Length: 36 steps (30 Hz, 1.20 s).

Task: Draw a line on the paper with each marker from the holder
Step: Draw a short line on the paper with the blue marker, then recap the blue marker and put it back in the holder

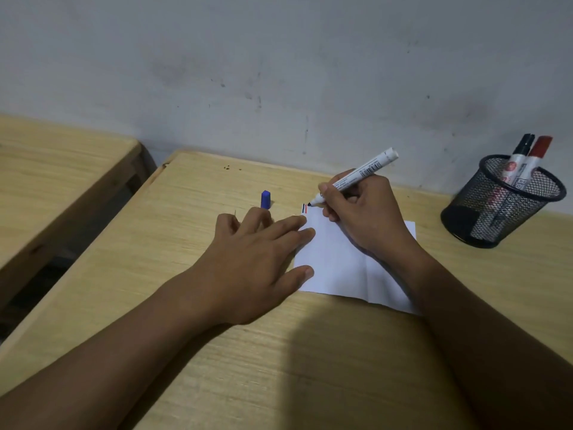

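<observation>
A white sheet of paper [341,262] lies on the wooden desk [217,352]. My right hand [366,212] grips an uncapped white marker [356,176], its tip touching the paper's far left corner beside short black and red lines [304,208]. My left hand [257,252] lies flat, fingers spread, pressing the paper's left edge. A blue marker cap [265,199] stands upright on the desk just beyond my left fingers. At the right, a black mesh holder [502,203] contains a black-capped marker [524,148] and a red-capped marker [539,150].
A grey scuffed wall [279,72] runs right behind the desk. A second wooden desk [55,169] stands to the left, separated by a dark gap. The holder sits close to the wall at the desk's far right.
</observation>
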### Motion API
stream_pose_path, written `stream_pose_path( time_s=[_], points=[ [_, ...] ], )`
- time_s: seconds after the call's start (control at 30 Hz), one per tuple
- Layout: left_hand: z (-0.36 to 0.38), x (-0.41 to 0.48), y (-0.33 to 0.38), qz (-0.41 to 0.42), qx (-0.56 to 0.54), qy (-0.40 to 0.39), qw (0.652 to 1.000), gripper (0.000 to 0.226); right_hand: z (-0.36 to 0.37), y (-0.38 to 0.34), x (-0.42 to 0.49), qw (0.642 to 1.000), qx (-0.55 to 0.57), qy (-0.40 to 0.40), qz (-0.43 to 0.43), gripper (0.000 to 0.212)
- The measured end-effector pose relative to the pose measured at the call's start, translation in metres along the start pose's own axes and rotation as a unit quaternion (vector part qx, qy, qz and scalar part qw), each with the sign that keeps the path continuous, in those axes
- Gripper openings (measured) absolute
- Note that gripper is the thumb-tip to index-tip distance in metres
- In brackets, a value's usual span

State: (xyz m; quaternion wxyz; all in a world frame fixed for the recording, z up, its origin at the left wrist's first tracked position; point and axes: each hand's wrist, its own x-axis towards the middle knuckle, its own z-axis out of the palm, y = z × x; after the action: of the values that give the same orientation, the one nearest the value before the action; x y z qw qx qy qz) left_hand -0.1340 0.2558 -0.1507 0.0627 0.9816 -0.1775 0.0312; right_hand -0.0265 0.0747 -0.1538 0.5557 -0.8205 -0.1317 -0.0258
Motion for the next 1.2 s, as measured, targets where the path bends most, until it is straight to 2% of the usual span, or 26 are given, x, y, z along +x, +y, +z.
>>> stream_pose_path(
  time_s=[0.2, 0.43, 0.87, 1.03, 1.13, 1.2],
  points=[
    [0.001, -0.002, 0.001, -0.008, 0.002, -0.021, 1.0, 0.061, 0.0, 0.0, 0.0, 1.0, -0.021, 0.001, -0.005, 0.014],
    [0.0, -0.003, 0.002, -0.013, 0.005, -0.048, 0.999, 0.073, 0.0, -0.001, 0.0, 1.0, -0.024, 0.002, -0.007, 0.014],
    [0.002, -0.002, 0.001, -0.011, 0.005, -0.047, 0.999, 0.066, -0.001, 0.0, -0.001, 0.999, -0.037, -0.013, -0.012, 0.017],
    [-0.015, -0.005, 0.007, -0.006, 0.01, -0.007, 1.0, 0.061, -0.011, -0.017, 0.0, 1.0, 0.022, 0.001, -0.007, 0.015],
    [-0.009, -0.001, 0.002, 0.001, -0.012, 0.03, 0.999, 0.059, -0.01, -0.012, 0.0, 0.992, 0.123, 0.027, 0.012, 0.017],
    [-0.003, -0.002, 0.001, -0.022, -0.048, 0.064, 0.997, 0.06, -0.013, -0.011, 0.0, 0.985, 0.165, 0.055, 0.008, 0.021]
  ],
)
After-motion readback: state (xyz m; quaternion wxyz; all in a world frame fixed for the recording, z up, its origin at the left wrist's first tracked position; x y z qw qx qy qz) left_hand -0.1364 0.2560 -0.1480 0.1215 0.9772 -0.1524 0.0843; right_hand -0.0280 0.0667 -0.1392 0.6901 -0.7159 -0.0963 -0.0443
